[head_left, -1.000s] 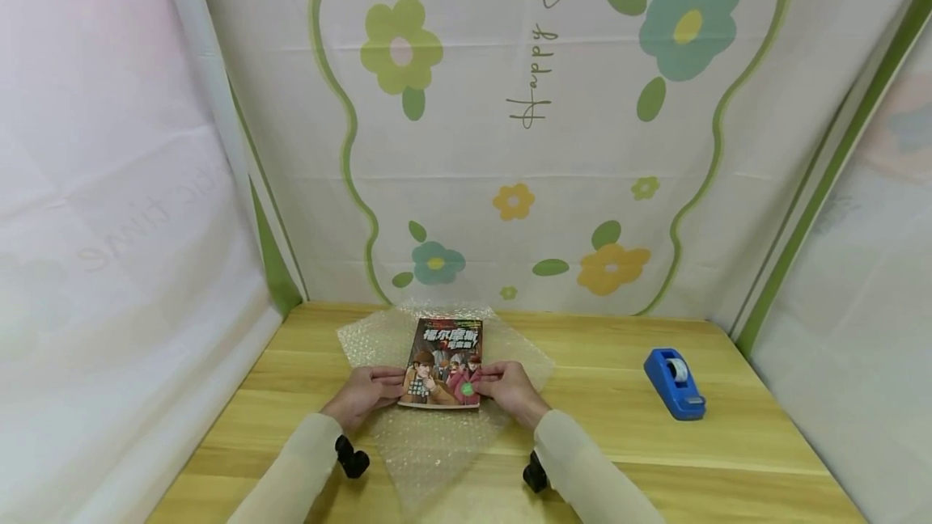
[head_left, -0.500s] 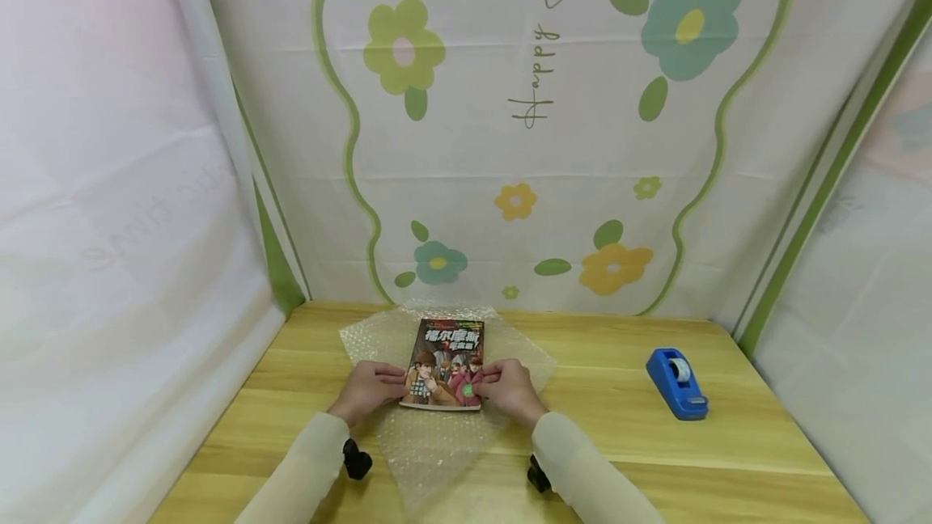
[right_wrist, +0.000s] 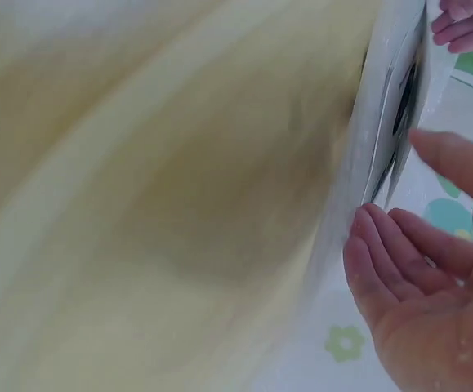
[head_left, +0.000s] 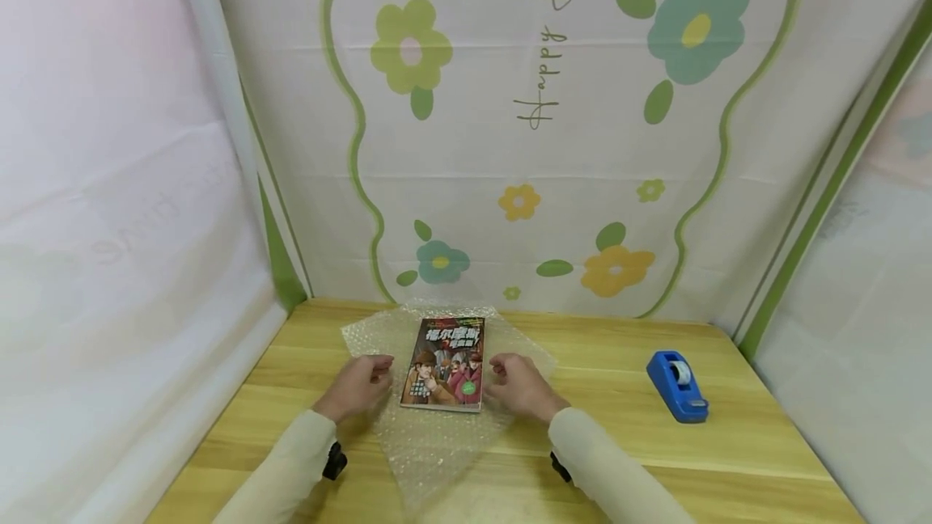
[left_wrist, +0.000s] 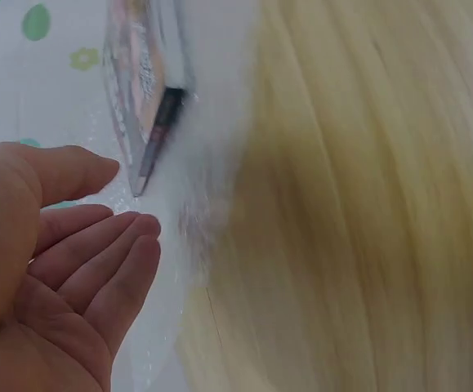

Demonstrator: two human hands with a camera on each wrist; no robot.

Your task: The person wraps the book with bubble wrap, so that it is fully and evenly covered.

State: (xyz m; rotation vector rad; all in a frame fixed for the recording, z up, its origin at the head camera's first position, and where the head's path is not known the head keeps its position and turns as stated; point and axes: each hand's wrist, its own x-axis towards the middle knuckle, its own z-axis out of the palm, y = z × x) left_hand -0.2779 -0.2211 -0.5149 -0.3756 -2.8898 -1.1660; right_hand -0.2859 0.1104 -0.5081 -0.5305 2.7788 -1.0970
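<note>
A paperback book point(head_left: 446, 364) with a dark illustrated cover lies flat on a sheet of bubble wrap point(head_left: 429, 451), its title facing up. My left hand point(head_left: 360, 386) is held just left of the book, apart from its edge, with thumb and fingers parted in the left wrist view. On the other side, my right hand point(head_left: 523, 386) is beside the book's right edge, and its fingers are loosely bent with nothing between them. The wrap spreads out past the book on every side, one corner pointing toward me.
A blue tape dispenser point(head_left: 679, 386) with a roll of clear tape stands on the wooden table point(head_left: 619, 467) at the right. A flowered cloth point(head_left: 466, 144) hangs behind the table, and more cloth hangs at both sides.
Both hands have let go of the book and moved outward from its edges. The book and the bubble wrap lie as before.
</note>
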